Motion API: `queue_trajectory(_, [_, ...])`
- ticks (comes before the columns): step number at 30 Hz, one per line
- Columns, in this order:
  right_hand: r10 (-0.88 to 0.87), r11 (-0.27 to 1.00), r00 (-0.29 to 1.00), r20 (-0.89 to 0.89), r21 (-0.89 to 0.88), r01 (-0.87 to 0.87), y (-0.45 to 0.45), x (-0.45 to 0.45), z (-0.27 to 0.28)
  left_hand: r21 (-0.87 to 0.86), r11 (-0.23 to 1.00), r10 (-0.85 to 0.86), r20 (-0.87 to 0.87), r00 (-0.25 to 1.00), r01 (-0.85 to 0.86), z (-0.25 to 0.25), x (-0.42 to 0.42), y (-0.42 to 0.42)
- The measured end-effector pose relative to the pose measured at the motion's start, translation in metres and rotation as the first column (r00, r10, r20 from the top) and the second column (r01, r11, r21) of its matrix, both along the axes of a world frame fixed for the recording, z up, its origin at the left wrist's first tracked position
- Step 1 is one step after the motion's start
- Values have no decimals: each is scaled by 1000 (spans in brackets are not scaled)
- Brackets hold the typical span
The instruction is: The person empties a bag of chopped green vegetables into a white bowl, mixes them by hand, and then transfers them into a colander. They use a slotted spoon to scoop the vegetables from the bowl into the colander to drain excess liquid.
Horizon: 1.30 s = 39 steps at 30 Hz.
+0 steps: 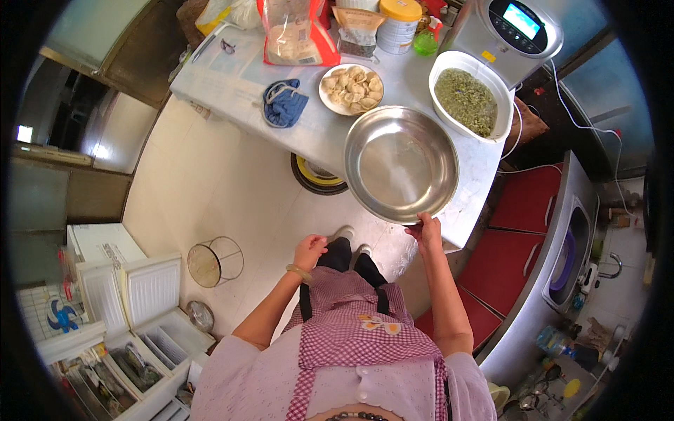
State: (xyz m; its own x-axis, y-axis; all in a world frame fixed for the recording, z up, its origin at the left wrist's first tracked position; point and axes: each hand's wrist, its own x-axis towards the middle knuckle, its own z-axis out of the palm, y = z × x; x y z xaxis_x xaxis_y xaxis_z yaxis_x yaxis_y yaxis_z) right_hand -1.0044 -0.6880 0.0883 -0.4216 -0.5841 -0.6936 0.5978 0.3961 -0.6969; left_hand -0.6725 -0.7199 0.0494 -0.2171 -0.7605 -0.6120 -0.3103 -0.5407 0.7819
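Observation:
My right hand [426,231] grips the near rim of a wide stainless steel basin [397,163]. The basin holds no food and overhangs the front edge of the table [231,89]. My left hand [309,251] hangs in front of the apron, fingers loosely curled and holding nothing. Just beyond the basin sits a white plate [337,108] heaped with dumplings [353,87]. To its right a white plastic tub [439,68] contains chopped greens [466,102] in liquid. A blue cloth item with pale ties [284,103] lies left of the plate.
Along the table's back stand a red-edged bag [295,42], a yellow-lidded can [397,31], a green spray bottle [425,41] and a silver machine with a lit screen [505,37]. A sink [571,252] is at right. An open chest freezer [152,294] and wire stand [216,261] are left.

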Motion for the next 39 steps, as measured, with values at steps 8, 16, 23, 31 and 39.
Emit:
queue_trajectory(8, [16,999,1000,20,-34,-16,-22,-1,-4,47,983,181,-96,979,-177,10,13,14])
queue_trajectory(16, [111,985,988,105,-141,-96,-19,46,21,169,951,279,-111,954,-258,-39,60,44])
queue_trajectory(23, [574,795,811,114,158,-586,-7,132,-82,147,881,446,62,893,-450,-88,149,60])
queue_trajectory(31, [681,618,644,347,199,-761,-114,219,-279,45,881,467,64,882,-470,-194,119,72])
queue_trajectory(39, [328,890,849,415,164,-425,-221,232,-516,247,638,767,-118,631,-730,-328,31,64])
